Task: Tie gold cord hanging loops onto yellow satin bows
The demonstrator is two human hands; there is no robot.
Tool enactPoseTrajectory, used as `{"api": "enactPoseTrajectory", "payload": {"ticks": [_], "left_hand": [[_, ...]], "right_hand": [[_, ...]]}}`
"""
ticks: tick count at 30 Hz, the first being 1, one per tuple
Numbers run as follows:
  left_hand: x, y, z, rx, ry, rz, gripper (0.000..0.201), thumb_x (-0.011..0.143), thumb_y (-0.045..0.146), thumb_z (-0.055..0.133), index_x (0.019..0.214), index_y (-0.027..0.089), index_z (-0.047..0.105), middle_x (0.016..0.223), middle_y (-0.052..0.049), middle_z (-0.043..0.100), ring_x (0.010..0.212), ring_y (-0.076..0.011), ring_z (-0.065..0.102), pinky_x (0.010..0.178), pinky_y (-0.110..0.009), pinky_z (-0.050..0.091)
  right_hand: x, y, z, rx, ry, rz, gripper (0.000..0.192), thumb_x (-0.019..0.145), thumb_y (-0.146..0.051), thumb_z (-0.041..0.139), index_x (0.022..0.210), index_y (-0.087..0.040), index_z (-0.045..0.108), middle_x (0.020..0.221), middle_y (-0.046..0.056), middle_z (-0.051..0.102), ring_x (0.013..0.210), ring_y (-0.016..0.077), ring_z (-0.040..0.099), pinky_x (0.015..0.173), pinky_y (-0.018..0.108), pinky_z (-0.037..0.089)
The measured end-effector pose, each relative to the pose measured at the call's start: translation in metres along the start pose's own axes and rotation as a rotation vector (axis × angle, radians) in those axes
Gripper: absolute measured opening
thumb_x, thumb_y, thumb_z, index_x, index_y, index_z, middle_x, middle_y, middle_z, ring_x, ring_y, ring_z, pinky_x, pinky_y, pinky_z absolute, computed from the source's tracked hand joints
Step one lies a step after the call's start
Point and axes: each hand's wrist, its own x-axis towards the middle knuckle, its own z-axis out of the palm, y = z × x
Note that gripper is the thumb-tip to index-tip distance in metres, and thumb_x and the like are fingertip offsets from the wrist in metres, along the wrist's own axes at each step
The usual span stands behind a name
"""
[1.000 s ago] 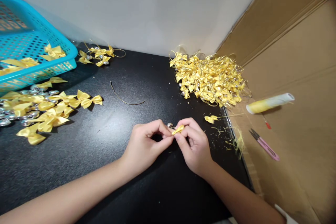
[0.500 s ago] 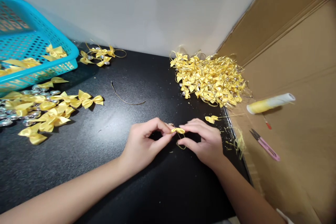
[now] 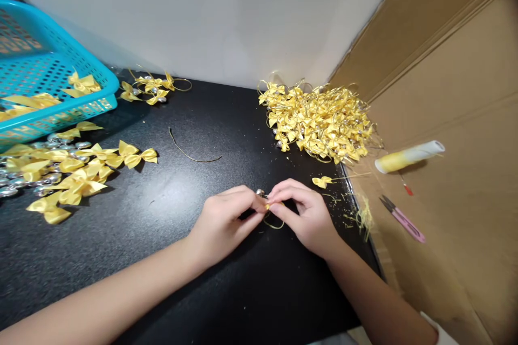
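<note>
No readable text, label, brand, number or sign anywhere.

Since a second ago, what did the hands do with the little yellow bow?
The right hand closed back in against the left hand, so the bow is now almost hidden between the fingertips, its gold loop hanging below. Both hands still pinch it. The bow piles and blue basket stayed put.

Bare black tabletop centre, loose bows left, bow heap right, wall behind
</note>
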Motion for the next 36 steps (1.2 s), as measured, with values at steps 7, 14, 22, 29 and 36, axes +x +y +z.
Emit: {"api": "enactPoseTrajectory", "payload": {"ticks": [7,14,22,29,36], "left_hand": [[0.013,-0.008,-0.014,0.076,-0.040,-0.189,0.012,0.080,0.016,0.063,0.068,0.019,0.062,0.071,-0.001,0.074,0.063,-0.0136,0.069,0.060,-0.020,0.049],[0.025,-0.020,-0.023,-0.044,-0.100,-0.384,0.008,0.081,0.022,0.065,0.076,0.016,0.065,0.071,0.000,0.072,0.062,-0.0113,0.064,0.060,-0.021,0.049],[0.022,-0.023,-0.017,-0.476,-0.244,-0.609,0.011,0.078,0.024,0.068,0.080,0.014,0.070,0.072,-0.002,0.070,0.064,-0.0105,0.059,0.060,-0.022,0.045],[0.018,-0.018,-0.006,-1.056,-0.183,-0.796,0.014,0.076,0.026,0.073,0.078,0.012,0.071,0.083,-0.006,0.073,0.072,-0.0125,0.063,0.070,-0.025,0.050],[0.015,-0.017,-0.002,-1.205,-0.122,-0.888,0.018,0.079,0.028,0.071,0.089,0.014,0.068,0.083,-0.007,0.075,0.061,-0.0103,0.063,0.055,-0.020,0.048]], "right_hand": [[0.001,-0.006,-0.022,0.303,0.458,-0.093,0.008,0.088,-0.031,0.066,0.082,-0.027,0.063,0.077,-0.002,0.062,0.064,0.0110,0.057,0.061,0.028,0.051],[-0.004,-0.052,-0.091,0.494,0.987,-0.212,0.018,0.074,-0.026,0.080,0.065,-0.028,0.066,0.069,-0.010,0.055,0.054,0.0002,0.050,0.045,0.009,0.044],[0.008,-0.050,-0.093,0.520,0.961,-0.230,0.015,0.076,-0.017,0.077,0.068,-0.028,0.071,0.070,-0.010,0.063,0.063,0.0004,0.061,0.055,0.006,0.054],[0.016,-0.023,-0.099,0.614,0.937,-0.058,0.017,0.084,-0.012,0.063,0.074,-0.024,0.067,0.091,-0.002,0.071,0.078,0.0052,0.067,0.066,0.011,0.058],[0.016,-0.001,-0.097,0.564,0.992,0.029,0.007,0.082,-0.018,0.070,0.082,-0.018,0.063,0.082,-0.001,0.071,0.081,0.0085,0.070,0.071,0.017,0.060]]}}
